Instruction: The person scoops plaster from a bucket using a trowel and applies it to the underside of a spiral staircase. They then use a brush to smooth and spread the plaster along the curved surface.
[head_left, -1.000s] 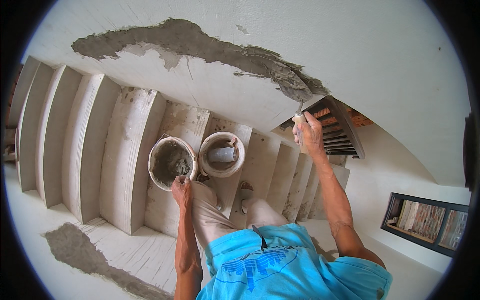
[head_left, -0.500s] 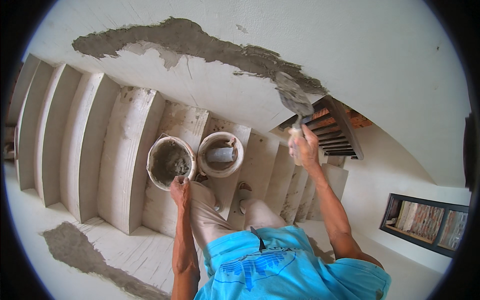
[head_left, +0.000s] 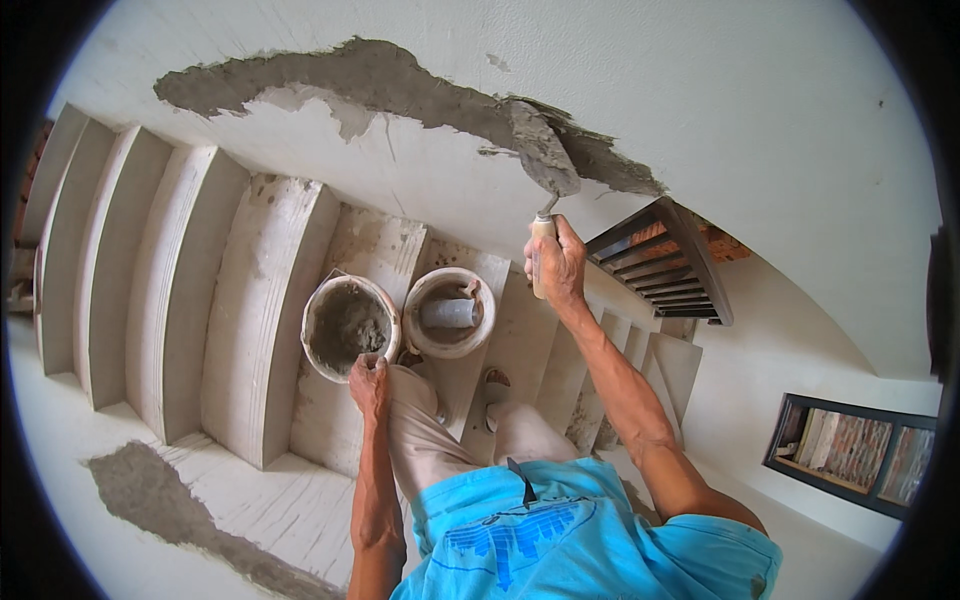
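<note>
Nearest, the person's left hand [head_left: 368,378] is closed on the near rim of a bucket [head_left: 348,327] of grey mortar, which sits on a stair step beside a second bucket [head_left: 451,312] holding what looks like a pale cylinder. Further up, the right hand [head_left: 556,262] wraps its grip tight around the handle of a trowel [head_left: 541,152], whose loaded blade lies pressed against the white wall. The grey mortar strip [head_left: 380,85] already fills most of the long chase there; the stretch right of the blade looks rougher and likely unfinished. A second grey patch [head_left: 140,490] at lower left runs out of sight, and the feet are hard to make out.
</note>
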